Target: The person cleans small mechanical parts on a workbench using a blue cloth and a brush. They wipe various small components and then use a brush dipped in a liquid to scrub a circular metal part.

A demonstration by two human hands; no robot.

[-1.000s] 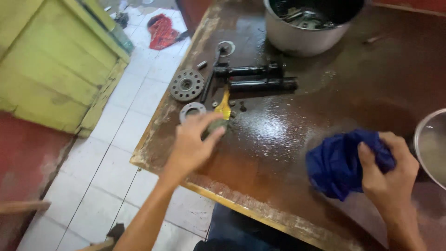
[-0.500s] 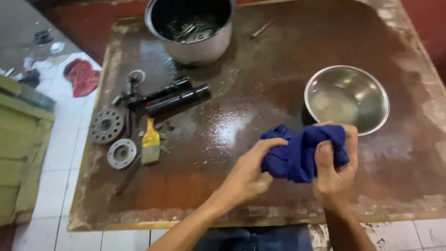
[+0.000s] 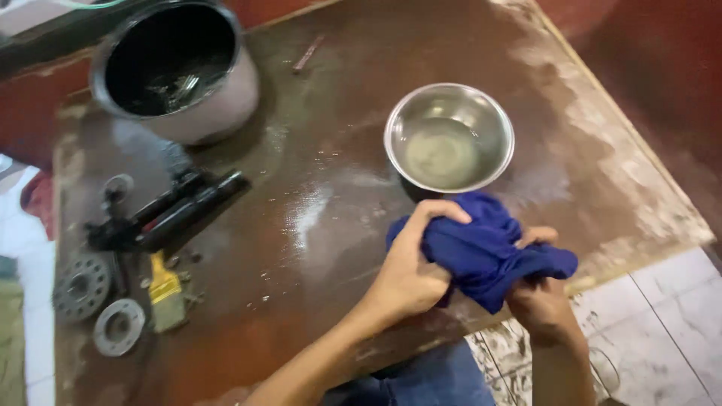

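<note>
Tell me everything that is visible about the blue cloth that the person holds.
The blue cloth is a deep blue piece of soft fabric, crumpled into a loose bundle with many folds. Both hands grip it: the left hand wraps over its left side, and the right hand holds it from below, mostly hidden under the fabric. It is held above the near edge of the brown table, just in front of the steel bowl. Whether it is wet cannot be told.

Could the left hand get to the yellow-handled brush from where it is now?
Probably yes: the left hand grips the blue cloth, but bare wet table lies between it and the brush; it would need to let go first.
</note>
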